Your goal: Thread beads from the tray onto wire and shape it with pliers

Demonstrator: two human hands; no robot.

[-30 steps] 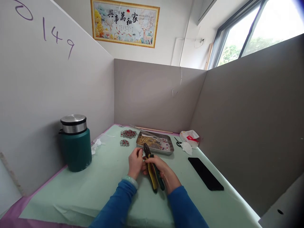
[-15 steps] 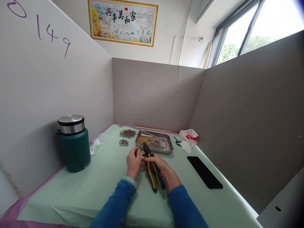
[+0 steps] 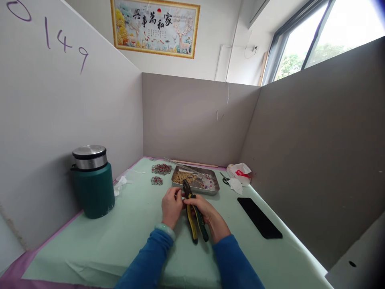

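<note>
My right hand (image 3: pixel 207 212) is closed around a pair of pliers (image 3: pixel 191 214) with yellow and dark green handles, its dark jaws pointing away from me. Close beside the jaws, my left hand (image 3: pixel 172 206) has its fingers pinched together; whatever they hold is too small or hidden to make out. Just beyond both hands lies a metal tray (image 3: pixel 210 192) with small gold-coloured pieces (image 3: pixel 185 177) on its left side and clear and coloured beads (image 3: pixel 209 184) on its right. Two piles of red and silver beaded pieces (image 3: pixel 161 169) lie left of the tray.
A green flask (image 3: pixel 94 188) stands at the left by the partition. On the right are a black phone-like slab (image 3: pixel 259 218), scissors (image 3: pixel 224 180), a crumpled tissue (image 3: pixel 236 186) and a white tissue pack (image 3: pixel 239 172). Partitions close in the table (image 3: pixel 135 233) on three sides.
My left hand has shifted slightly right, nearer the pliers, and its fingers have drawn together. The pliers have tilted only a little in my right hand.
</note>
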